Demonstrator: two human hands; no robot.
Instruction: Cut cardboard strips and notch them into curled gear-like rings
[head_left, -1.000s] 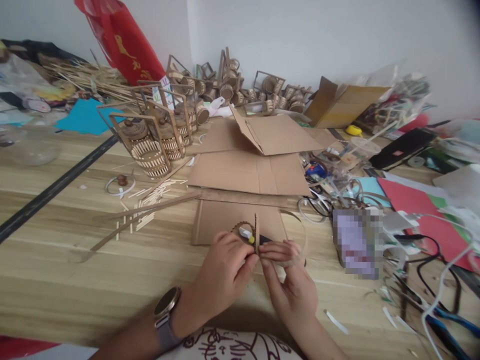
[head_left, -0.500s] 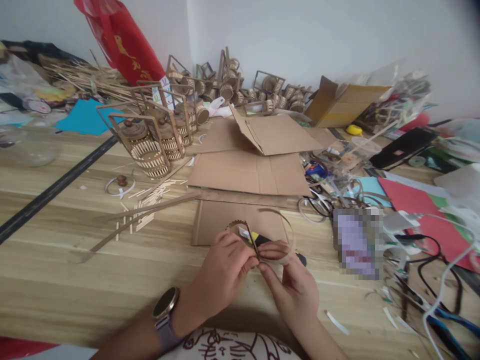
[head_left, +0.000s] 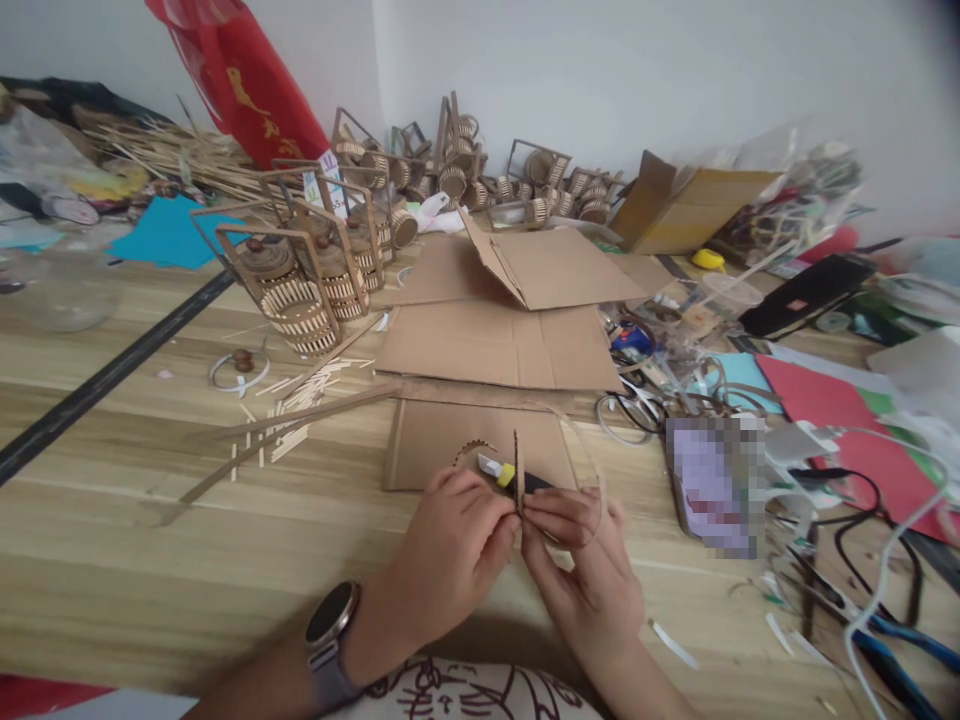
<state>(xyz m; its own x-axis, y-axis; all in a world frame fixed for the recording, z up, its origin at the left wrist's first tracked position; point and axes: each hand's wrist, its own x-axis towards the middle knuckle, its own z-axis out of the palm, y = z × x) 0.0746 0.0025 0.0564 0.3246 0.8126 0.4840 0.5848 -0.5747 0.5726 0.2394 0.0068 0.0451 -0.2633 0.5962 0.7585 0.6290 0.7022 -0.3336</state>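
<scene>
My left hand (head_left: 459, 532), with a watch on the wrist, is closed at the fingertips on a thin brown corrugated cardboard strip (head_left: 517, 465). Facing it, my right hand (head_left: 577, 555) pinches the same strip, and the two hands' fingertips nearly meet. One length of the strip stands upright between them, edge on. A thin loop curves out over my right hand, and a short notched curl rises above my left fingers. Just beyond the fingers a yellow and black utility knife (head_left: 505, 474) lies on a cardboard sheet (head_left: 427, 445), partly hidden by the strip and my right hand.
Cardboard pieces (head_left: 487, 345) lie ahead. Small wooden baskets (head_left: 301, 312) with tall handles and scattered thin sticks (head_left: 296, 415) are at left. Pliers (head_left: 862, 625), cables and a blurred phone (head_left: 712, 490) crowd the right side. More baskets (head_left: 465, 180) are heaped by the wall.
The upright part of the strip has swung from a slant to nearly vertical. The loop on the right has shifted outward, and my right hand has turned slightly. More of the knife shows.
</scene>
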